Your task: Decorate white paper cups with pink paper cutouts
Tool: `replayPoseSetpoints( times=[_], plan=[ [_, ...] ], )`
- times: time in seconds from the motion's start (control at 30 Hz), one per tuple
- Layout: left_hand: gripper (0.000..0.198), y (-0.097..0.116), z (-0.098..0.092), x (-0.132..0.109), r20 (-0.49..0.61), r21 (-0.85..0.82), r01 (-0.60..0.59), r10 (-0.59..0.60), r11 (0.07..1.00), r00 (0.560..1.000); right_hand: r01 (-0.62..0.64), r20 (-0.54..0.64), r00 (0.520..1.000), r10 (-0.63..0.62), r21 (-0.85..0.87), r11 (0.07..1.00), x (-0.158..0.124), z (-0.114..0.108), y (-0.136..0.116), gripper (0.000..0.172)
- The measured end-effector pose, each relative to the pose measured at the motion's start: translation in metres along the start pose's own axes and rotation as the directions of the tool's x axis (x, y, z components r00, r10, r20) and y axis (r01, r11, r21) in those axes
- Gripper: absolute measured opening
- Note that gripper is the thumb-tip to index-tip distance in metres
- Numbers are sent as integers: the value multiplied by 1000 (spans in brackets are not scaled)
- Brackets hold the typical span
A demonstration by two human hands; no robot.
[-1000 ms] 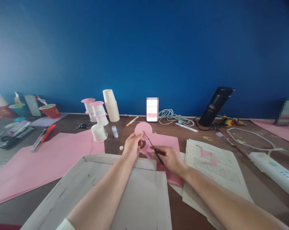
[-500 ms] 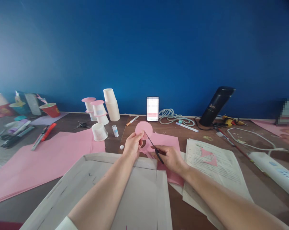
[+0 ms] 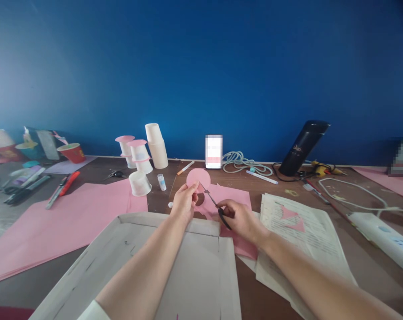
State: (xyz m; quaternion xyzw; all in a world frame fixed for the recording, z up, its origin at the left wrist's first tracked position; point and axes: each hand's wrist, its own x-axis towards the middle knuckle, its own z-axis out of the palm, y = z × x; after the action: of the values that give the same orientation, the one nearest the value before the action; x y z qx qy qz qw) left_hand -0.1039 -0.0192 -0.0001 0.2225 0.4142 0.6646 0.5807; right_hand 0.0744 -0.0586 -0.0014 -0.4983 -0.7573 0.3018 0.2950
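Observation:
Between the thumb and fingers of my left hand (image 3: 184, 201) is a round pink paper disc (image 3: 199, 177), held up above the table. My right hand (image 3: 238, 218) grips black-handled scissors (image 3: 223, 217), whose blades reach up and left to the disc's lower middle. Whether the blades are fully closed on the paper I cannot tell. Below the hands lies a pink paper sheet (image 3: 236, 198) with a rounded cut-out in its left part. Pink scraps (image 3: 290, 212) rest on a printed page (image 3: 308, 235) to the right.
In front of me is a grey-white cardboard piece (image 3: 121, 266). Pink sheets (image 3: 88, 213), a utility knife (image 3: 63, 189) and white paper cups (image 3: 156, 151) are to the left. A phone (image 3: 214, 152) stands at the wall; a black flask (image 3: 303, 146) and power strip (image 3: 381, 235) are right.
The disc has shifted slightly left relative to my left hand. My right hand and the scissors have drawn a little to the right.

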Motion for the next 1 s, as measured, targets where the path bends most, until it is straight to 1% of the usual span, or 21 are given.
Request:
replayPoseSetpoints(
  times=[0.13,0.27,0.37,0.47,0.57,0.73,0.83,0.9,1.0],
  plan=[
    [36,1,-2,2,3,-39,8,-8,999,1000,-74,-80,995,67,-88,993,0,-11,-1,26],
    [33,3,-1,0,57,-68,38,-34,997,998,-145,-163,980,113,-203,968,4,-22,6,26],
    [32,4,2,-3,97,-81,63,-55,995,994,-210,-184,970,161,-289,934,6,-30,14,22],
    [32,6,4,-6,120,-82,82,-72,993,990,-233,-158,970,186,-374,898,6,-34,18,18],
    [34,7,6,-9,152,-57,87,-77,995,985,-209,-106,978,181,-425,881,3,-36,16,17],
    [34,4,7,-11,220,59,68,-80,996,972,-155,-83,988,131,-536,830,-1,-39,6,22],
    [31,2,7,-11,274,126,51,-84,991,958,-117,-12,992,127,-487,865,-1,-43,5,21],
    [31,1,6,-11,275,154,45,-87,987,957,-87,32,993,111,-425,901,-1,-46,6,23],
    [31,0,5,-10,256,182,38,-84,983,963,-65,45,995,88,-378,924,-1,-48,10,21]
  ],
)
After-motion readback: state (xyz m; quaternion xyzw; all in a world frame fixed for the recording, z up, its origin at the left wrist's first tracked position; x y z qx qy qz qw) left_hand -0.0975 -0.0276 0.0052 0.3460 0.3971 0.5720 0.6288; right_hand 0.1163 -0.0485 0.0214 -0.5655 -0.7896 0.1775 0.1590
